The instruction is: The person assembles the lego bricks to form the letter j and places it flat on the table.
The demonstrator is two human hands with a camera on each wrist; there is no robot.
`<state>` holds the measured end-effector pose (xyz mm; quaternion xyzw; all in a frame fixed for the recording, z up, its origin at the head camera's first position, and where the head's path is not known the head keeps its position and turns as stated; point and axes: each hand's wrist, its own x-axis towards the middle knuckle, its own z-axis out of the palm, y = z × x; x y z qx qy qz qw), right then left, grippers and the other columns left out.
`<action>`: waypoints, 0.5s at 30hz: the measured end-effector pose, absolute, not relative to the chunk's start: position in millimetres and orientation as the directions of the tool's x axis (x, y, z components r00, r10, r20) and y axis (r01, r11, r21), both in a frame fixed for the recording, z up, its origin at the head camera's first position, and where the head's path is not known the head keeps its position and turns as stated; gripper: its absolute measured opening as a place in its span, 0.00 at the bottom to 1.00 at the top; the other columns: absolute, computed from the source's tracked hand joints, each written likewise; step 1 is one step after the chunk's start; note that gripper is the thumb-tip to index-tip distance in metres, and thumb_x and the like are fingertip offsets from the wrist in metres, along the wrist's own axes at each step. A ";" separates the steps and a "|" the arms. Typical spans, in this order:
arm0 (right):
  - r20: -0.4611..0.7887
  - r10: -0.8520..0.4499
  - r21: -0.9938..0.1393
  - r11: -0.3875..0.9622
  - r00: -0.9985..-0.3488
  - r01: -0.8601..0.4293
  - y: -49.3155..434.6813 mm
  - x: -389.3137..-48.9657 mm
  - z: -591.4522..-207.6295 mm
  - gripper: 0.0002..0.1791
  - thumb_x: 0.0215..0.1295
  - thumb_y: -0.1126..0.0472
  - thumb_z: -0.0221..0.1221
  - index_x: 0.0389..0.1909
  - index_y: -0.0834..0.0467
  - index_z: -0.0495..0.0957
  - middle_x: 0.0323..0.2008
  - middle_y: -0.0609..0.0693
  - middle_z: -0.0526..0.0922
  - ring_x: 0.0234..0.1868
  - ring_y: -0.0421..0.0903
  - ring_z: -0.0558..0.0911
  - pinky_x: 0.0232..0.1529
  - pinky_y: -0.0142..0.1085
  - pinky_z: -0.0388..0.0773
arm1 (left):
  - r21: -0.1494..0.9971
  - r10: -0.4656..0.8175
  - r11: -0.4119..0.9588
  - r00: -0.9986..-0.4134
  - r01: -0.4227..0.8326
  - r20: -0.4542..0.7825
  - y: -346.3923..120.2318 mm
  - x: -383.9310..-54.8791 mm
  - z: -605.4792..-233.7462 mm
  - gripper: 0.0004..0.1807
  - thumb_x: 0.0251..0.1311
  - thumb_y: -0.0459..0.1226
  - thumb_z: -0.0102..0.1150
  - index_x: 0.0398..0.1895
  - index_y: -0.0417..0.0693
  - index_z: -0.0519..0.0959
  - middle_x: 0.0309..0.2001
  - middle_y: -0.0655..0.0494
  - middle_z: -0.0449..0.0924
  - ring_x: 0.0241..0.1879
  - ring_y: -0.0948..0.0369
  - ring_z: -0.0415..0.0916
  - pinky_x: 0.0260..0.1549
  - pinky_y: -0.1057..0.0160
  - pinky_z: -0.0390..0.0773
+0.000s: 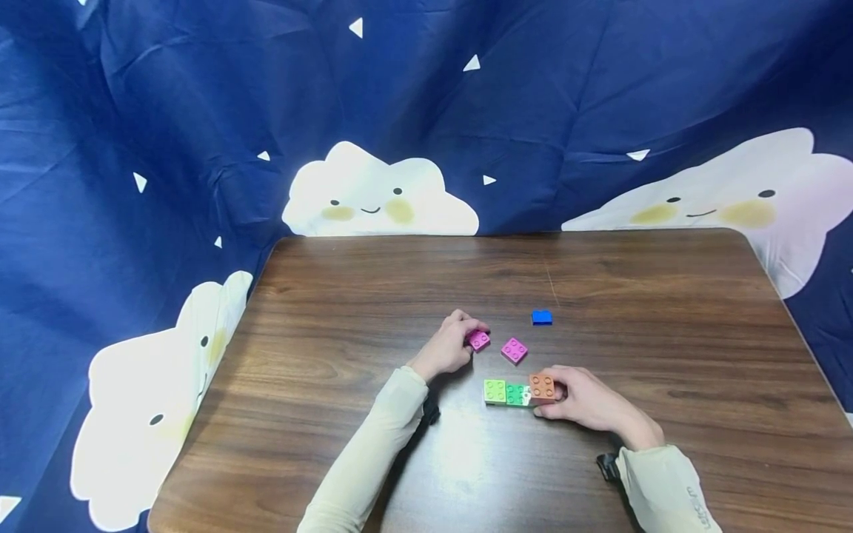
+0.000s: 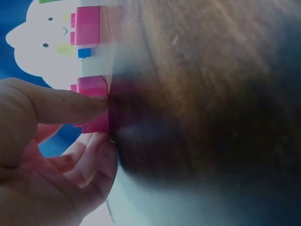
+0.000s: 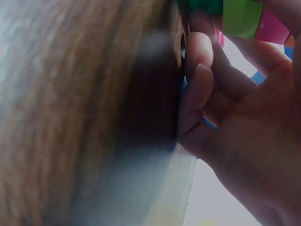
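A square pink plastic brick with round studs (image 1: 479,340) is pinched between the thumb and fingers of the left hand (image 1: 448,348), over the middle of the bench; whether its underside touches the wood is hard to tell. Nearer the person is a joined row of plastic bricks: a square lime-green brick (image 1: 494,391) at its left end, a darker green brick (image 1: 515,394) next to it, a small white patterned patch (image 1: 527,394), and a square orange brick (image 1: 543,386) at the right end. The right hand (image 1: 589,398) grips the row at the orange brick, well apart from the left hand. Just to the right of the held pink brick, a second square pink plastic brick (image 1: 514,351) lies studs up, slightly turned. Farther back and to the right lies a small blue plastic brick (image 1: 542,317). Pale long sleeves (image 1: 383,437) cover both forearms. All this is on a brown wood-grain bench (image 1: 320,296) with rounded corners, behind which hangs a navy-blue cloth (image 1: 520,96) printed with white smiling clouds (image 1: 366,178) and small white triangles.
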<state>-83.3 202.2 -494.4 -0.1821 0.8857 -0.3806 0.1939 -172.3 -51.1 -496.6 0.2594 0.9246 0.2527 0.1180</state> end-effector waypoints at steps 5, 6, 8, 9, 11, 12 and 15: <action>-0.218 -0.464 -0.739 0.653 -0.859 -0.165 202.2 -83.6 -494.8 0.24 0.52 0.51 0.69 0.48 0.57 0.79 0.31 0.42 0.77 0.31 0.36 0.70 0.32 0.29 0.68 | 0.518 0.547 0.739 -0.833 0.431 -0.087 -50.7 -174.8 -496.4 0.25 0.48 0.23 0.61 0.53 0.45 0.80 0.49 0.48 0.75 0.49 0.57 0.73 0.52 0.63 0.75; -0.219 -0.463 -0.739 0.654 -0.859 -0.164 202.1 -83.6 -494.8 0.24 0.52 0.51 0.69 0.49 0.57 0.79 0.32 0.42 0.77 0.31 0.36 0.70 0.32 0.29 0.68 | 0.519 0.546 0.739 -0.834 0.430 -0.085 -50.7 -175.2 -496.5 0.25 0.48 0.24 0.61 0.53 0.45 0.80 0.49 0.49 0.75 0.48 0.57 0.74 0.51 0.64 0.75; -0.221 -0.462 -0.739 0.654 -0.859 -0.162 202.0 -83.6 -494.7 0.24 0.52 0.51 0.69 0.49 0.58 0.79 0.31 0.42 0.77 0.31 0.36 0.70 0.32 0.29 0.68 | 0.521 0.542 0.738 -0.837 0.428 -0.079 -51.0 -175.5 -496.5 0.25 0.46 0.24 0.62 0.52 0.44 0.80 0.48 0.49 0.75 0.47 0.57 0.74 0.50 0.65 0.75; -0.221 -0.462 -0.740 0.653 -0.859 -0.161 202.0 -83.6 -494.6 0.24 0.52 0.51 0.69 0.49 0.58 0.79 0.31 0.42 0.77 0.31 0.36 0.70 0.32 0.29 0.67 | 0.523 0.539 0.738 -0.838 0.427 -0.077 -51.1 -175.5 -496.5 0.24 0.46 0.24 0.63 0.51 0.43 0.80 0.47 0.49 0.76 0.46 0.58 0.74 0.49 0.65 0.75; -0.218 -0.464 -0.741 0.651 -0.859 -0.164 202.1 -83.5 -494.7 0.24 0.53 0.51 0.69 0.49 0.58 0.79 0.31 0.42 0.76 0.30 0.36 0.70 0.32 0.29 0.67 | 0.522 0.535 0.740 -0.842 0.423 -0.076 -51.6 -175.6 -496.8 0.24 0.45 0.25 0.63 0.50 0.43 0.81 0.47 0.49 0.76 0.46 0.58 0.75 0.49 0.65 0.75; -0.216 -0.465 -0.741 0.651 -0.859 -0.166 202.2 -83.5 -494.8 0.24 0.53 0.51 0.69 0.48 0.57 0.79 0.31 0.42 0.76 0.30 0.36 0.69 0.32 0.28 0.67 | 0.523 0.533 0.741 -0.843 0.422 -0.076 -51.8 -175.6 -497.0 0.23 0.45 0.25 0.64 0.50 0.43 0.81 0.47 0.49 0.76 0.46 0.57 0.75 0.50 0.65 0.76; -0.209 -0.469 -0.743 0.646 -0.858 -0.172 202.5 -83.2 -495.0 0.22 0.52 0.51 0.69 0.47 0.57 0.79 0.30 0.42 0.75 0.29 0.35 0.69 0.31 0.28 0.67 | 0.522 0.527 0.744 -0.846 0.417 -0.076 -52.4 -174.9 -497.2 0.22 0.46 0.25 0.64 0.48 0.43 0.81 0.46 0.50 0.76 0.45 0.58 0.75 0.50 0.64 0.76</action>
